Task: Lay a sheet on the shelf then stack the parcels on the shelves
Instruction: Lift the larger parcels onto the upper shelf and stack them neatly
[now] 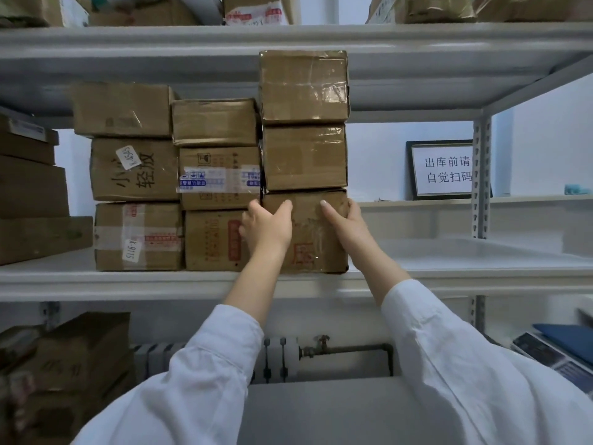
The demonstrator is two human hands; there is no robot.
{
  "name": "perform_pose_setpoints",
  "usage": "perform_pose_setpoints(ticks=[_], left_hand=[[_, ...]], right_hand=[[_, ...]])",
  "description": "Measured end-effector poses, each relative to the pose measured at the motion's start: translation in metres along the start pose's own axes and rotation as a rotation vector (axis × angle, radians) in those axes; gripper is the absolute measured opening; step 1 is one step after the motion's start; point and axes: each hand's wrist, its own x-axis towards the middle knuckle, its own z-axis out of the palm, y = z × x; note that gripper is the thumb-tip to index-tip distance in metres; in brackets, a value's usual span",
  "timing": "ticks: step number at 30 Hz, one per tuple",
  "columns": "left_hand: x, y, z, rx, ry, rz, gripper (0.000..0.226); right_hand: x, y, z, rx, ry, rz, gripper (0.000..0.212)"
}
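Gripping now: left grip [266, 229] and right grip [346, 226] clasp the bottom parcel [308, 229] by its side edges, thumbs on front. It sits on the middle shelf [449, 274], under two stacked parcels [304, 157], just beside the neighbouring box stack [221, 178].

The fingertips of the left grip [266, 228] are hidden in the gap beside the bottom parcel [308, 252], whose red print is blurred and partly covered, the framed sign [444, 170] at centre right is cut by the shelf upright [481, 175], and boxes [253, 9] along the top edge are cropped.
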Motion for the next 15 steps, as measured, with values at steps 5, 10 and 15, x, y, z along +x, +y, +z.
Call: perform_pose_setpoints(ticks=[5, 10, 15], left_hand=[[-0.018, -0.004, 0.007, -0.061, 0.103, 0.091, 0.062], [-0.06, -0.017, 0.015, -0.187, 0.125, 0.447, 0.032], [-0.1, -0.031, 0.029, -0.607, -0.127, 0.362, 0.022]], right_hand=[[-0.025, 0.002, -0.002, -0.169, 0.153, -0.13, 0.061], [-0.068, 0.007, -0.024, -0.152, 0.211, -0.325, 0.011], [-0.1, 0.031, -0.058, -0.172, 0.129, -0.273, 0.022]])
